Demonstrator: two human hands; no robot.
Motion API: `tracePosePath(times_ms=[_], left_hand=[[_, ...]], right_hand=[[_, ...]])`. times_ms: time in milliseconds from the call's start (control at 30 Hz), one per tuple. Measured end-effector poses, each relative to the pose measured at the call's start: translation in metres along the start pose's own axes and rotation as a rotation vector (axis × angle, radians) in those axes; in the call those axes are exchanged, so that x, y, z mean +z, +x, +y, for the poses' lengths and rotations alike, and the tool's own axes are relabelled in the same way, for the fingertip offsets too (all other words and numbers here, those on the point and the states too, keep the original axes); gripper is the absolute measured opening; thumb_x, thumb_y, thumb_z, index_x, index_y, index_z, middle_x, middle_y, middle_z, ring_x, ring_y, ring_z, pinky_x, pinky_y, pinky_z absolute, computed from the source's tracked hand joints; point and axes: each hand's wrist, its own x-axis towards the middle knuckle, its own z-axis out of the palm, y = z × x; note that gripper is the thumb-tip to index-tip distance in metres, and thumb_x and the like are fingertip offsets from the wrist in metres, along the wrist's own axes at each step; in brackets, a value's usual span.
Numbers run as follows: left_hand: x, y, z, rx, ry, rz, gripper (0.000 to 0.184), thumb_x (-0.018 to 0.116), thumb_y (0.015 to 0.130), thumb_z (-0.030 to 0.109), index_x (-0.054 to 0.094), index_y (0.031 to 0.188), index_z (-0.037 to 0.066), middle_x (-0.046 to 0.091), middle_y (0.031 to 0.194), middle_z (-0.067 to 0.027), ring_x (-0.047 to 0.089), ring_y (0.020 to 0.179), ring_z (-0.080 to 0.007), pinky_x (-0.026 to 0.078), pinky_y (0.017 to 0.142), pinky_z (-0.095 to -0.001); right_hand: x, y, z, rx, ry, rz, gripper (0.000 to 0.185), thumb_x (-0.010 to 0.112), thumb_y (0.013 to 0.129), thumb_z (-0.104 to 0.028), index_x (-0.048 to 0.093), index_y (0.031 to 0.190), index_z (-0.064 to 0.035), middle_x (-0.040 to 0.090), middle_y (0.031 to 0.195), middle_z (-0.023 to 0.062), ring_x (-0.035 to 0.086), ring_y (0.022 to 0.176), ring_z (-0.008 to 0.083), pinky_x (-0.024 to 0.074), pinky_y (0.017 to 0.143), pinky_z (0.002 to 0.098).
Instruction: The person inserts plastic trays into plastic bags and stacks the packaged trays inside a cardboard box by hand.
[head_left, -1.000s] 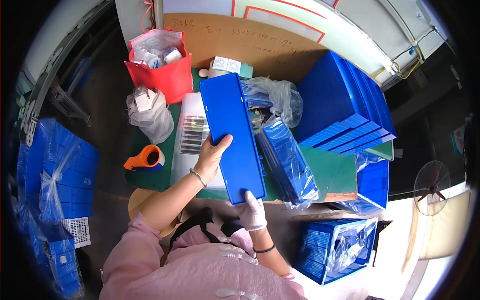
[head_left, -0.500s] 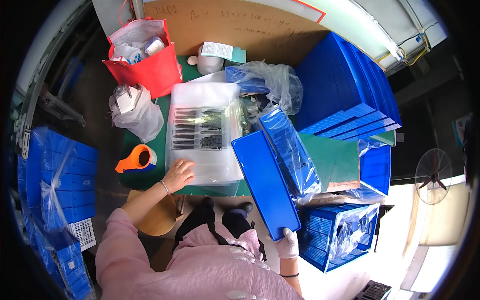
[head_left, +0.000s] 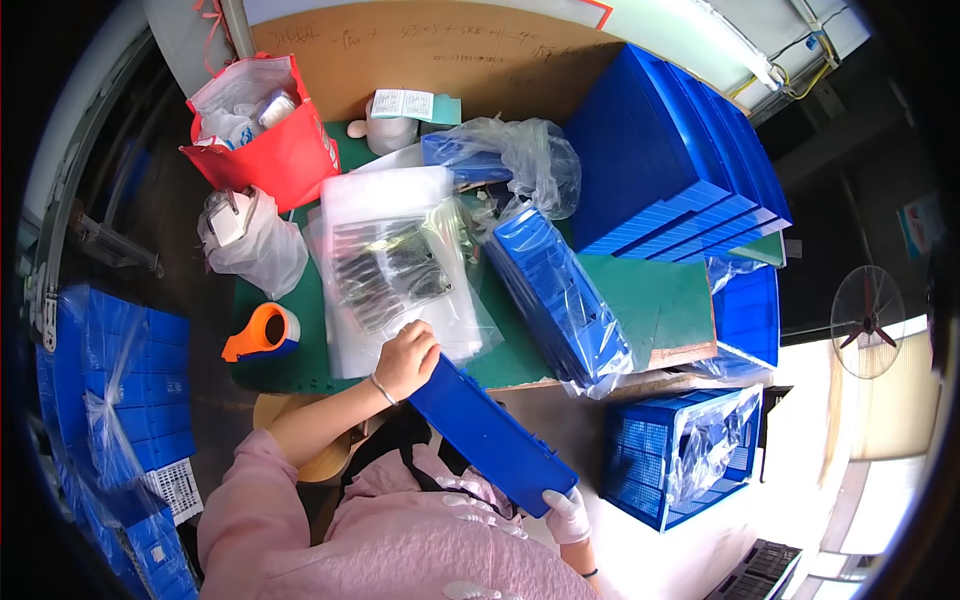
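A long blue plastic tray (head_left: 490, 435) slants above my lap, past the table's front edge. My right hand (head_left: 567, 515), in a white glove, grips its lower right end. Bare and closed, my left hand (head_left: 408, 360) is at the tray's upper left end and the front of the clear plastic bags (head_left: 350, 345); what its fingers pinch is hidden. The bags lie in a skewed, wrinkled stack with dark print (head_left: 390, 275). To their right lies a plastic-wrapped bundle of blue parts (head_left: 560, 300).
Tall blue bins (head_left: 665, 160) stand at the back right of the green table (head_left: 650, 300). An orange tape dispenser (head_left: 262, 332), a white plastic bag (head_left: 258, 245) and a red bag (head_left: 275, 140) are on the left. A blue crate (head_left: 640, 460) sits below the right edge.
My left hand has moved right and closed. The blue tray has tilted flatter, its upper end swinging left towards that hand. The stack of clear bags has become skewed and wrinkled.
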Motion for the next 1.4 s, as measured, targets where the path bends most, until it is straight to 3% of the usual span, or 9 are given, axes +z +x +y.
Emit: tracePosePath(times_ms=[233,367,433,500,933,1067,1133,1267,1400], left_hand=[[-0.009,-0.025,0.050,0.305,-0.082,-0.163,0.021,0.062,0.070,0.021,0.051,0.075,0.005,0.050,0.092,-0.0100,0.051,0.083,-0.0261,0.040,0.074,-0.0353],[0.003,-0.094,0.008,-0.638,-0.232,0.208,0.037,0.068,0.068,0.020,0.044,0.090,0.002,0.045,0.089,-0.0120,0.050,0.080,-0.0216,0.041,0.071,-0.0312],[-0.005,-0.103,0.012,-1.298,-0.755,0.104,0.045,0.070,0.070,0.025,0.042,0.097,0.003,0.045,0.090,-0.0101,0.050,0.079,-0.0148,0.044,0.068,-0.0290],[-0.008,-0.102,0.014,-1.453,-1.295,-0.186,0.033,0.062,0.077,0.023,0.046,0.099,0.005,0.049,0.092,-0.0079,0.053,0.077,-0.0153,0.045,0.067,-0.0292],[-0.036,-0.038,0.060,-0.617,-1.047,-0.636,0.011,0.057,0.078,0.011,0.058,0.071,0.003,0.055,0.066,0.0017,0.049,0.063,-0.0053,0.039,0.060,-0.0198],[-0.088,0.025,0.083,-0.412,-1.175,-0.444,0.008,0.056,0.078,0.011,0.058,0.074,0.004,0.055,0.069,0.0012,0.049,0.065,-0.0058,0.040,0.062,-0.0207],[-0.122,0.057,0.088,-0.347,-1.230,-0.271,0.008,0.055,0.078,0.009,0.057,0.077,0.002,0.055,0.069,-0.0021,0.050,0.065,-0.0090,0.040,0.062,-0.0223],[-0.183,0.101,0.110,-0.363,-1.309,-0.193,0.009,0.055,0.077,0.013,0.056,0.072,0.006,0.054,0.066,-0.0013,0.050,0.061,-0.0082,0.040,0.060,-0.0220],[-0.201,0.110,0.140,-0.253,-1.277,-0.310,0.010,0.055,0.077,0.014,0.057,0.073,0.005,0.055,0.067,-0.0014,0.051,0.062,-0.0079,0.041,0.059,-0.0214]], right_hand=[[0.064,0.082,0.033,0.099,0.477,-0.134,0.048,0.055,0.075,-0.005,0.039,0.120,-0.0021,0.051,0.112,0.0094,0.050,0.102,0.0213,0.0419,0.088,0.0363],[0.073,0.100,0.039,0.093,0.512,-0.177,0.045,0.055,0.074,-0.003,0.042,0.117,-0.0035,0.051,0.110,0.0080,0.050,0.102,0.0202,0.0421,0.087,0.0354],[0.074,0.103,0.040,0.121,0.522,-0.186,0.044,0.055,0.074,-0.003,0.043,0.116,-0.0037,0.052,0.109,0.0080,0.050,0.101,0.0206,0.0424,0.087,0.0347],[0.077,0.109,0.038,0.151,0.520,-0.208,0.043,0.055,0.074,-0.003,0.043,0.115,-0.0038,0.052,0.109,0.0079,0.051,0.100,0.0210,0.0427,0.087,0.0340],[0.111,0.190,0.006,0.312,0.467,-0.316,0.025,0.052,0.080,-0.011,0.051,0.103,-0.0021,0.058,0.097,0.0078,0.053,0.090,0.0209,0.0404,0.085,0.0326],[0.130,0.173,-0.078,0.218,-0.199,-0.319,0.039,0.054,0.081,-0.030,0.050,0.104,0.0011,0.056,0.091,0.0122,0.051,0.093,0.0213,0.0418,0.083,0.0341],[0.143,0.121,-0.150,0.002,-0.754,-0.325,0.051,0.056,0.079,-0.041,0.048,0.105,0.0032,0.055,0.088,0.0151,0.051,0.095,0.0216,0.0429,0.081,0.0352],[0.188,0.054,-0.221,-1.573,-1.422,0.106,0.082,0.072,0.055,-0.050,0.042,0.116,-0.0028,0.053,0.103,0.0178,0.053,0.093,0.0276,0.0419,0.081,0.0390],[0.232,0.056,-0.225,-1.176,-1.274,-0.333,0.068,0.074,0.059,-0.035,0.046,0.112,-0.0023,0.056,0.097,0.0141,0.057,0.088,0.0259,0.0449,0.076,0.0338]])
